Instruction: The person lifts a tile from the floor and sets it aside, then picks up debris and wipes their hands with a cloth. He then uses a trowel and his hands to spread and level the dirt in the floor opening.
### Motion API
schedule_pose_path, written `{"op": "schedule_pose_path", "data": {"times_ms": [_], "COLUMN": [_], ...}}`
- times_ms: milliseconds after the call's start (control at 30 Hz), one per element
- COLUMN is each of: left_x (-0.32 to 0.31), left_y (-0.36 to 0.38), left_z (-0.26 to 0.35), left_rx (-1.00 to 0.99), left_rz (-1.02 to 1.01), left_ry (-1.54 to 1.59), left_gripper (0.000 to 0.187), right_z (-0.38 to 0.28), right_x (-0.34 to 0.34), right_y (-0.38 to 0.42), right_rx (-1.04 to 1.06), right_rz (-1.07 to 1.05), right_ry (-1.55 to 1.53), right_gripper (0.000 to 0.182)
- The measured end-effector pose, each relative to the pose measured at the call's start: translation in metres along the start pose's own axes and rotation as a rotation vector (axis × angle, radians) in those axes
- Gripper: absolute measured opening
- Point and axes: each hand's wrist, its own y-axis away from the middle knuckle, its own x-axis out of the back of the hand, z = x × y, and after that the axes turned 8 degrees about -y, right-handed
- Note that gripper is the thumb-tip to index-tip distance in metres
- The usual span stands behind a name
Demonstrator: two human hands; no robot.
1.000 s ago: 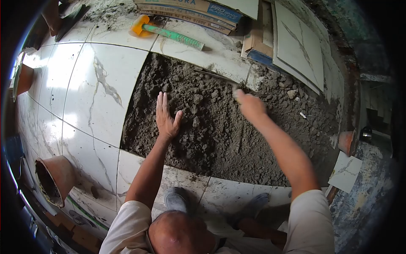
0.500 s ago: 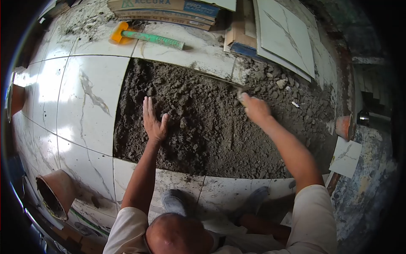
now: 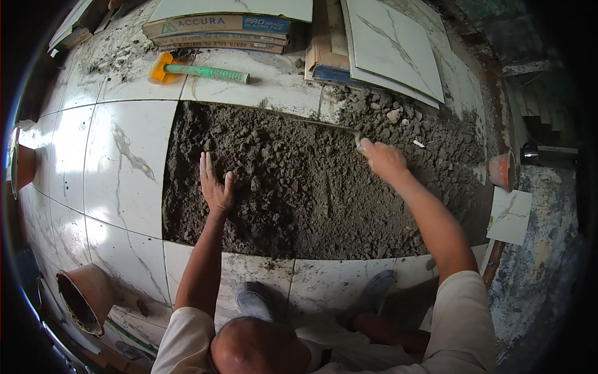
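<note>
A bed of loose grey mortar (image 3: 274, 181) fills the gap between the laid tiles, its left part lumpier and its middle finer. My right hand (image 3: 384, 158) is closed around the handle of a trowel (image 3: 359, 138) at the bed's far edge. The trowel's thin blade points left, seen nearly edge-on along the border of the far tiles. Over the lumpy left part, my left hand (image 3: 217, 188) is open with the fingers stretched forward and the thumb apart, holding nothing.
Beyond the bed lies an orange-headed mallet (image 3: 199, 73) with a green handle. Tile boxes (image 3: 218, 31) and loose marbled tiles (image 3: 395, 47) stand behind it. A bucket (image 3: 87, 299) lies near left; another (image 3: 502, 171) is at right. Rubble (image 3: 405, 118) covers the far right corner.
The view has shifted slightly. My right hand with the trowel has moved a little to the right along the far edge. My left hand stays open over about the same patch of mortar.
</note>
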Motion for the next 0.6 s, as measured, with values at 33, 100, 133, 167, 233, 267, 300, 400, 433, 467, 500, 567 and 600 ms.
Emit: {"op": "schedule_pose_path", "data": {"times_ms": [33,100,133,167,233,267,300,400,433,467,500,567,600], "left_x": [-0.001,-0.001,-0.001,0.0,-0.002,-0.002,-0.002,-0.001,0.0,0.0,0.0,-0.002,-0.002], "left_y": [0.0,0.003,0.001,0.001,-0.002,0.0,0.001,0.0,-0.001,-0.001,0.001,0.001,0.001], "left_z": [-0.001,0.0,0.0,0.001,0.0,-0.001,-0.001,0.0,0.0,0.001,0.002,-0.001,-0.002], "left_rx": [-0.003,-0.007,-0.009,-0.01,-0.027,-0.024,-0.022,-0.027,-0.03,-0.024,-0.015,-0.012,-0.023], "left_rz": [0.007,0.003,0.006,0.008,0.03,0.025,0.018,0.027,0.023,0.021,0.016,0.013,0.024], "left_ry": [-0.002,-0.004,0.003,0.01,0.002,-0.002,-0.004,-0.02,-0.018,-0.006,0.006,-0.008,-0.02], "left_gripper": [0.079,0.079,0.079,0.08,0.08,0.08,0.08,0.08,0.08,0.08,0.08,0.081,0.081], "right_z": [0.007,0.011,0.003,-0.003,-0.012,-0.013,-0.013,0.002,0.01,0.021,0.031,0.054,0.07], "right_x": [-0.001,-0.016,-0.022,-0.029,-0.027,-0.028,-0.029,-0.03,-0.028,-0.022,-0.015,0.003,0.008], "right_y": [-0.014,-0.021,-0.023,-0.021,-0.009,0.001,0.011,0.031,0.033,0.034,0.035,0.028,0.026], "right_rx": [0.048,0.089,0.079,0.069,0.072,0.084,0.091,0.05,0.046,-0.02,-0.086,-0.088,0.017], "right_rz": [0.007,0.006,-0.024,-0.056,-0.057,-0.092,-0.126,-0.116,-0.117,-0.133,-0.152,-0.118,-0.016], "right_ry": [0.005,0.006,-0.108,-0.221,-0.256,-0.264,-0.272,-0.117,-0.12,-0.086,-0.052,0.032,0.069], "right_gripper": [0.032,0.036,0.039,0.043,0.045,0.045,0.045,0.039,0.039,0.036,0.032,0.029,0.029]}}
